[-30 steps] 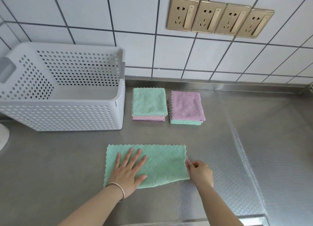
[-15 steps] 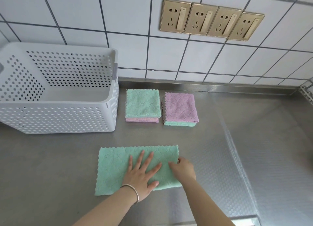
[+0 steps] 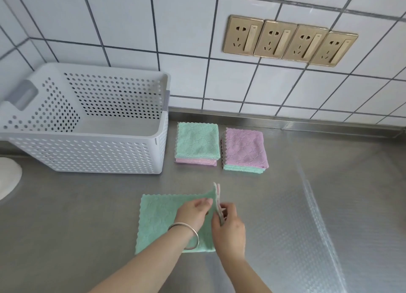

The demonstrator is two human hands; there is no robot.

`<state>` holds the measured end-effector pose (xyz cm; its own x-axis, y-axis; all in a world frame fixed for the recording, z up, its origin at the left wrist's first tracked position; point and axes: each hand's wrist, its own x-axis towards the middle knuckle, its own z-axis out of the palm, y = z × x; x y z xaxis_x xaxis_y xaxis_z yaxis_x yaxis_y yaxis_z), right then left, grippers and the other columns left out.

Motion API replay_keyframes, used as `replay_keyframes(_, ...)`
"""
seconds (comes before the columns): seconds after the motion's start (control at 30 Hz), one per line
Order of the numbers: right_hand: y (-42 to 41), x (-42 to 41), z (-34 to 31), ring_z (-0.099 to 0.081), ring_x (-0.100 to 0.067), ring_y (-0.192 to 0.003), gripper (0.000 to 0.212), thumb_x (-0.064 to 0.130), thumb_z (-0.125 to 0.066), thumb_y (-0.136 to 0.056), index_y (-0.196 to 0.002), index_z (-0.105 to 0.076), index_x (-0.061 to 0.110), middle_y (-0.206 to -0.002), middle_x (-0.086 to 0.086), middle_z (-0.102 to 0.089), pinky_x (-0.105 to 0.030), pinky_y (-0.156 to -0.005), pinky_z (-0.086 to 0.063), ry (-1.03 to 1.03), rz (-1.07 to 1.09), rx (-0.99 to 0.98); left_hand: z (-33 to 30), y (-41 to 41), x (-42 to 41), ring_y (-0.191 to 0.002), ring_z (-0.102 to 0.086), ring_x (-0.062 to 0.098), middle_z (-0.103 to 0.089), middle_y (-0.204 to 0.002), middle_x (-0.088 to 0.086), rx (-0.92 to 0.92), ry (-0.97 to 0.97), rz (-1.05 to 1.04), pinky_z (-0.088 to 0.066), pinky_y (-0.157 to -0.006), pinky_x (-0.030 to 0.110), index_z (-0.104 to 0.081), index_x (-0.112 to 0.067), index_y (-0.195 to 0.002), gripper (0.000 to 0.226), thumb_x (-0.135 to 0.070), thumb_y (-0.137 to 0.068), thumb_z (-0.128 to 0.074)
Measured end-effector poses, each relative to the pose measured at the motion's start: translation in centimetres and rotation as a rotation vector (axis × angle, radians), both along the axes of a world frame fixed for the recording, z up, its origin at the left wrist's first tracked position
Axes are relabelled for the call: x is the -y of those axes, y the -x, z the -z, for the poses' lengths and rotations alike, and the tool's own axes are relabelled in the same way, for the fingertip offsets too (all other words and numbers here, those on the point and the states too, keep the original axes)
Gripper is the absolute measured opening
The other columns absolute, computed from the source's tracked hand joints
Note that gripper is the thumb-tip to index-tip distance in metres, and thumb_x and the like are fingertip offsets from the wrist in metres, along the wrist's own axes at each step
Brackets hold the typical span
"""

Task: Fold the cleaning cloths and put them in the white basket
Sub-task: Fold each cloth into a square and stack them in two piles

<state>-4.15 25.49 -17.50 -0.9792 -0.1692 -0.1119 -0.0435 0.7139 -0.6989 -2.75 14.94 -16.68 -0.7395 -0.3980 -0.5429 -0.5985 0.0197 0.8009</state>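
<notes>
A green cleaning cloth [image 3: 158, 218], folded in half, lies on the steel counter in front of me. Its right edge stands lifted, showing a pink underside. My right hand [image 3: 229, 227] pinches that raised edge. My left hand [image 3: 193, 212], with a silver bangle on the wrist, rests on the cloth beside the fold, fingers touching the lifted edge. Two stacks of folded cloths sit behind: one with a green top [image 3: 197, 142], one with a pink top [image 3: 245, 149]. The white perforated basket [image 3: 87, 156] stands at the left; I see nothing inside it.
The steel counter [image 3: 307, 205] runs to a tiled wall with a row of gold sockets [image 3: 290, 41]. A white round object [image 3: 8, 178] shows at the left edge, in front of the basket.
My right hand has lifted the cloth's right edge up off the counter. My left hand slid right from lying flat on the cloth's middle to the fold line. The camera view shifted.
</notes>
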Motion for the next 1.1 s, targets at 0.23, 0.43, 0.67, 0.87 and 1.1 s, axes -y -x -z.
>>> replay_keyframes(0.23, -3.7, 4.0, 0.5, -0.049, -0.01, -0.085, 0.035, 0.013, -0.057, -0.071, -0.104, -0.059, 0.024, -0.087, 0.008, -0.056, -0.016, -0.074, -0.04, 0.169, -0.322, -0.206, 0.5, -2.1, 3.7, -0.06, -0.044, 0.021, -0.046, -0.055, 0.004, 0.002, -0.092, -0.271, -0.034, -0.064, 0.031, -0.047, -0.015, -0.052, 0.04, -0.023, -0.091, -0.05)
replay_keyframes(0.43, -4.9, 3.7, 2.2, -0.042, -0.014, -0.124, 0.072, 0.029, -0.054, -0.056, -0.127, -0.047, 0.02, -0.134, 0.001, -0.05, -0.02, -0.095, -0.034, -0.031, -0.649, -0.438, 1.1, -4.7, 7.0, -0.077, -0.052, 0.031, -0.058, -0.077, 0.017, 0.063, 0.185, -0.333, -0.035, -0.07, 0.032, -0.06, -0.01, -0.08, 0.03, -0.023, -0.096, -0.039)
replay_keyframes(0.67, -5.4, 3.3, 5.3, -0.004, -0.016, -0.145, 0.095, 0.034, -0.045, -0.054, -0.146, -0.027, 0.017, -0.157, -0.001, -0.003, -0.033, -0.108, -0.021, -0.392, -0.793, -0.321, 2.7, -7.2, 9.1, -0.097, -0.056, 0.037, -0.064, -0.106, 0.025, 0.143, 0.466, -0.259, -0.036, -0.074, 0.033, -0.06, -0.003, -0.11, 0.033, -0.022, -0.098, -0.036)
replay_keyframes(0.87, -5.0, 3.6, 6.2, 0.009, -0.017, -0.145, 0.081, 0.042, -0.035, -0.057, -0.133, -0.041, 0.016, -0.149, 0.002, -0.034, -0.036, -0.104, -0.041, -0.502, -0.782, -0.353, 4.1, -8.3, 10.1, -0.107, -0.059, 0.024, -0.065, -0.119, 0.009, 0.094, 0.315, -0.241, -0.04, -0.083, 0.026, -0.053, -0.014, -0.128, 0.04, -0.027, -0.09, -0.055)
replay_keyframes(1.1, -5.0, 3.3, 5.3, -0.03, -0.015, -0.133, 0.071, 0.059, -0.042, -0.073, -0.129, -0.049, 0.017, -0.137, 0.002, -0.052, -0.03, -0.109, -0.011, -0.507, -0.799, -0.342, 5.2, -8.9, 9.6, -0.119, -0.05, 0.024, -0.049, -0.133, 0.01, 0.053, 0.555, -0.156, -0.039, -0.101, 0.032, -0.033, -0.015, -0.142, 0.069, -0.028, -0.081, -0.063)
